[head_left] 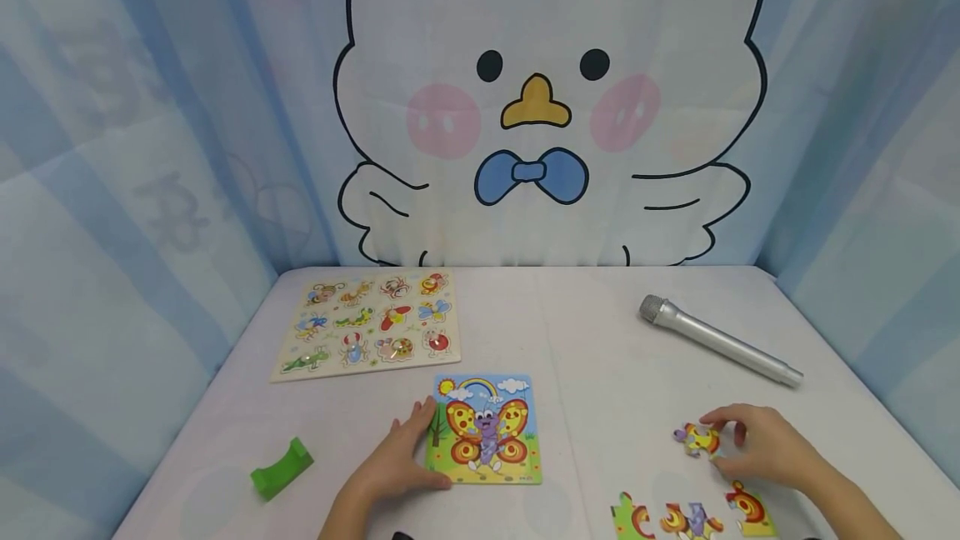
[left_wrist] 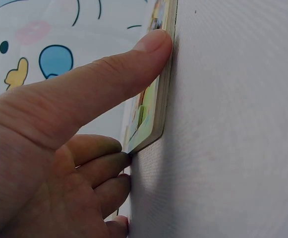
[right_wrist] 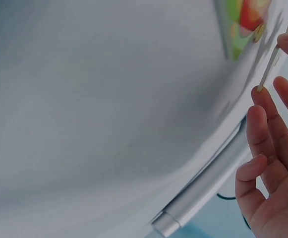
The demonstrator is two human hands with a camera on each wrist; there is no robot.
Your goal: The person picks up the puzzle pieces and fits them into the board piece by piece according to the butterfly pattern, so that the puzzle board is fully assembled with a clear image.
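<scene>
A square butterfly puzzle board lies flat on the table, picture side up. My left hand is spread at its left side, the thumb touching the near edge and a fingertip at the left edge. In the left wrist view the straight thumb rests against the board's side. Off to the right, my right hand pinches a yellow and purple jigsaw piece between thumb and fingers. The right wrist view shows this piece edge-on. Below that hand lie several loose jigsaw pieces with butterfly parts.
An insect peg puzzle board lies at the back left. A silver microphone lies at the back right, beyond my right hand. A green curved block sits at the left. Printed curtains stand behind and beside the table.
</scene>
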